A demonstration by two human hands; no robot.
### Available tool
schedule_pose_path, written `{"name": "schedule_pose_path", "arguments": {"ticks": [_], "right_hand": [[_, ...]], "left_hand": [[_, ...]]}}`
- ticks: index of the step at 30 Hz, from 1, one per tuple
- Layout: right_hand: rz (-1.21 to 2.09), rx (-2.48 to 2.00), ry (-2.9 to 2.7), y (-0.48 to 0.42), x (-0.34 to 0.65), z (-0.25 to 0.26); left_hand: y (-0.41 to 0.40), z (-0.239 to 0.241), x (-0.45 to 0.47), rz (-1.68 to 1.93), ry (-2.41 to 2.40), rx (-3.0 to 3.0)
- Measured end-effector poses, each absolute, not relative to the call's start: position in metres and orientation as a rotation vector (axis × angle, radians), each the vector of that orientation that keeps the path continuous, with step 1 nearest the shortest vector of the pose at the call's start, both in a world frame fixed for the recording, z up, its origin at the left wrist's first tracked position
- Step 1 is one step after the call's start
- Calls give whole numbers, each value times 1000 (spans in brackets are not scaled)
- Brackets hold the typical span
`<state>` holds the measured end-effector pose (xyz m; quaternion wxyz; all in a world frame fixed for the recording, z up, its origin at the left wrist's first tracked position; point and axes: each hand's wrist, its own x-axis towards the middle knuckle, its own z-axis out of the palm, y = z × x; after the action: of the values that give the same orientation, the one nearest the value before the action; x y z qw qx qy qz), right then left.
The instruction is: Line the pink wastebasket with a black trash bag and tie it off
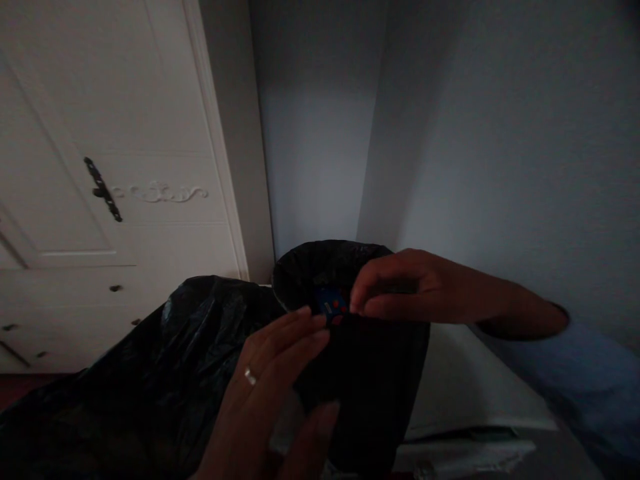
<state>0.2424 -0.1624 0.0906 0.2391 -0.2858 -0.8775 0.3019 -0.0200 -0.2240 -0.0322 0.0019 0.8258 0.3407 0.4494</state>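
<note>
A black waste bin (373,393) lined with a black plastic bag stands in the corner in dim light. My right hand (410,287) reaches in from the right in a blue sleeve, with its fingertips pinched on the near rim of the bin liner (300,263). My left hand (273,387), with a ring on one finger, is just in front of the bin with its fingers stretched toward the same part of the rim. A small blue item with red marks (331,305) shows inside the bin between the two hands.
A large crumpled black plastic bag (150,373) lies to the left of the bin. A white panelled cabinet door (100,133) with a dark handle (103,190) stands at the left. Grey walls meet in a corner behind. A white surface (465,387) lies at the right.
</note>
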Motion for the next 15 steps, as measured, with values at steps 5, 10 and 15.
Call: {"name": "schedule_pose_path", "arguments": {"ticks": [5,10,15], "right_hand": [[757,-914,-2849,-99,226,81],[452,-1168,-2929,-52,226,62],[-227,-1258,-2788,-29,230,64]], "left_hand": [[-193,-14,17,1370,951,2916],[-197,-20,11,1406,947,2793],[-201,-21,3,1376,843,2724]]}}
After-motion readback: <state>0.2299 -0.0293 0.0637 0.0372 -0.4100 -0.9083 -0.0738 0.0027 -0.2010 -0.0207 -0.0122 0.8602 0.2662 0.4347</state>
